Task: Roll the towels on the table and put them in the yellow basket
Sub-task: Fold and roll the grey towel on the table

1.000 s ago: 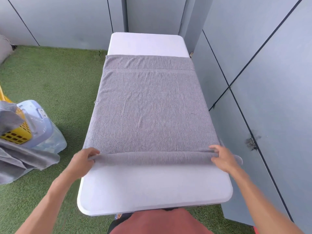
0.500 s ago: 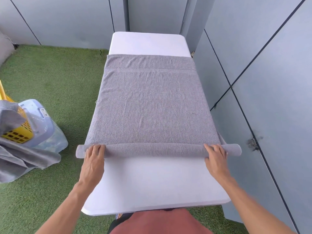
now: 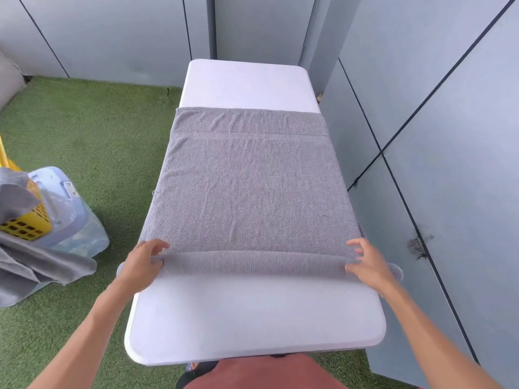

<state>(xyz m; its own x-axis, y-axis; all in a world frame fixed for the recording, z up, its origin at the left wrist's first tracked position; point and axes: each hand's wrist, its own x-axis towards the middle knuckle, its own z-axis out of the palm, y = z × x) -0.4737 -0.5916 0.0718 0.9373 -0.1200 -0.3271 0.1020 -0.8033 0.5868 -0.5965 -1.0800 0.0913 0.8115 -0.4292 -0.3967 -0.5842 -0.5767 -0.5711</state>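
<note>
**Head view: roll just begun, ends at risk of drifting**

Head camera looks down on a grey towel (image 3: 247, 186) spread flat along a white desk (image 3: 252, 318). The landmark is the rolled edge (image 3: 252, 265), a thin tube at the towel's near end. The left hand (image 3: 143, 262) grips the left end of that roll, fingers curled over the top and thumb under. The right hand (image 3: 368, 262) pinches the right end the same way, though its fingers are blurred. Both ends of the roll poke out past the desk's sides, unsupported.

Likely trouble, as I judge it: if one hand advances faster than the other, the roll will skew and come out cone-shaped. A loose grip would leave a slack core that unwinds when lifted. The overhanging ends could sag and drag the layers sideways.

Well to the left of the roll, on the green turf (image 3: 98, 136), stands the yellow basket (image 3: 28, 226) with grey cloth (image 3: 16, 192) draped over it; that cloth may block the opening.
</note>
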